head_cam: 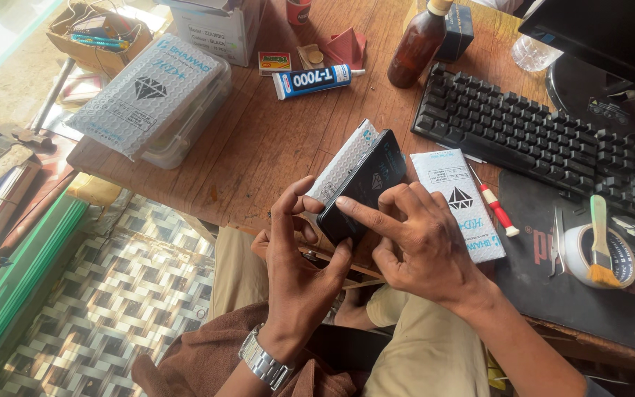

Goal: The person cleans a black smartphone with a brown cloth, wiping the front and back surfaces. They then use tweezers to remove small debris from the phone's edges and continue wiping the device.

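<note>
My left hand point(299, 254) cradling dark phone point(361, 187) above table point(259, 140) edge; right hand point(420, 239) fingers splayed, forefinger pressing screen. I'd keep pressure even, support firm beneath.

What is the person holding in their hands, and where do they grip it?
The left hand grips a black phone by its lower end, a white packet behind it. The right hand presses a fingertip on its screen.
</note>
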